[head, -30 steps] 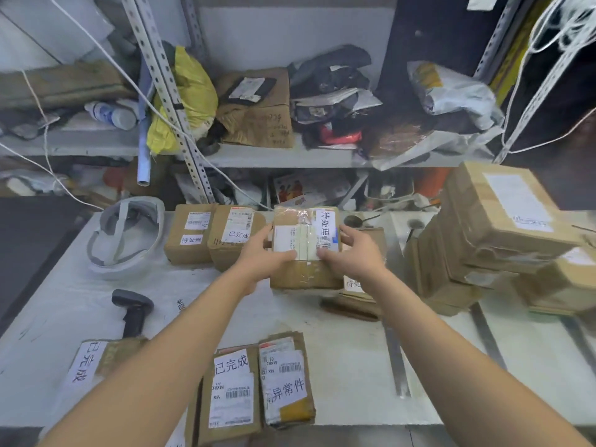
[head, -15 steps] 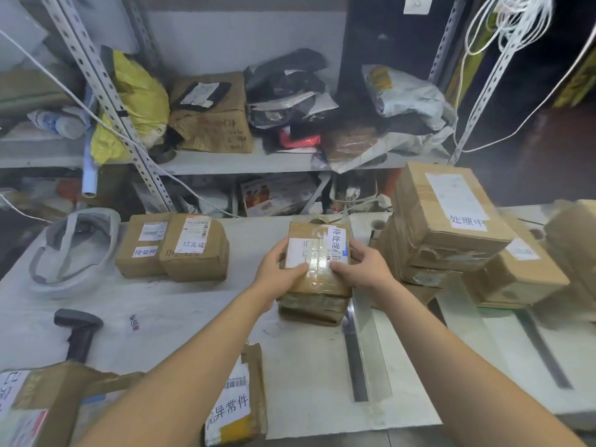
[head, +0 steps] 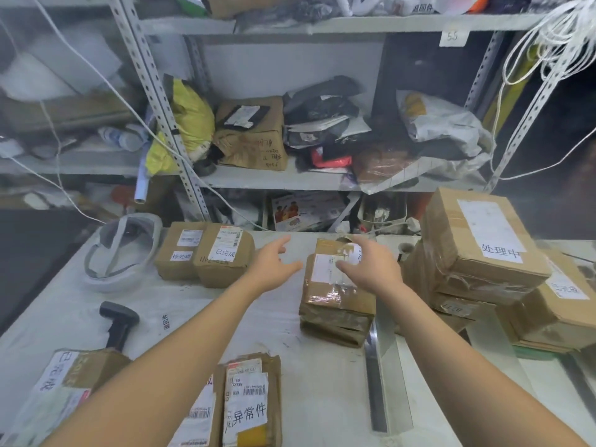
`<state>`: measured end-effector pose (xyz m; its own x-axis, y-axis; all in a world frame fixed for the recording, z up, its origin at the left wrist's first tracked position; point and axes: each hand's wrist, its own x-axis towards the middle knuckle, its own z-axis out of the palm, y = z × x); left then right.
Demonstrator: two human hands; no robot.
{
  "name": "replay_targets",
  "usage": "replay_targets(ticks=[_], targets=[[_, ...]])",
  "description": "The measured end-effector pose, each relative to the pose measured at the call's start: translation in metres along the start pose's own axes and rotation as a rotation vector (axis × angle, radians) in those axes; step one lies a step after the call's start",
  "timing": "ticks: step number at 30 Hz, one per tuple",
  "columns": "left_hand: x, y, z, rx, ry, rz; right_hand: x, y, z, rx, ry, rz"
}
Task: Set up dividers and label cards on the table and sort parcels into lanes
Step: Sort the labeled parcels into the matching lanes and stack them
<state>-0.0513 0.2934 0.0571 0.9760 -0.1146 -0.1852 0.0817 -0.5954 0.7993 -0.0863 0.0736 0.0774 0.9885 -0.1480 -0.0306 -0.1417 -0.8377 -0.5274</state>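
A taped brown parcel point(head: 335, 285) with a white label rests on top of another parcel in the middle of the white table point(head: 200, 304). My left hand point(head: 272, 264) hovers open just left of it, not touching. My right hand point(head: 371, 269) is open over the parcel's right side, fingers spread above the label. A metal angle divider point(head: 382, 372) lies on the table in front of the stack. Two labelled parcels point(head: 206, 253) stand at the back left. Flat labelled parcels point(head: 248, 404) lie at the near edge.
A pile of larger boxes point(head: 477, 253) fills the right of the table. A white helmet-like shell point(head: 124, 250) and a black barcode scanner point(head: 117, 321) sit at the left. Cluttered metal shelves point(head: 274, 180) stand behind the table. White cords point(head: 548, 43) hang at the top right.
Both hands held the taped parcel before. It now rests on the stack, and both hands have let go and opened beside it.
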Motion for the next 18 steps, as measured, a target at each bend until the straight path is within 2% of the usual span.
replay_targets(ticks=[4, 9, 18], targets=[[-0.009, -0.010, -0.062, 0.240, 0.134, 0.047, 0.012, -0.048, 0.010, -0.018, -0.029, -0.159], [-0.018, -0.046, -0.141, 0.478, 0.265, -0.010, 0.022, -0.108, 0.040, -0.015, -0.069, -0.283], [0.008, -0.126, -0.228, 0.587, 0.244, 0.014, 0.044, -0.190, 0.117, -0.064, -0.116, -0.251]])
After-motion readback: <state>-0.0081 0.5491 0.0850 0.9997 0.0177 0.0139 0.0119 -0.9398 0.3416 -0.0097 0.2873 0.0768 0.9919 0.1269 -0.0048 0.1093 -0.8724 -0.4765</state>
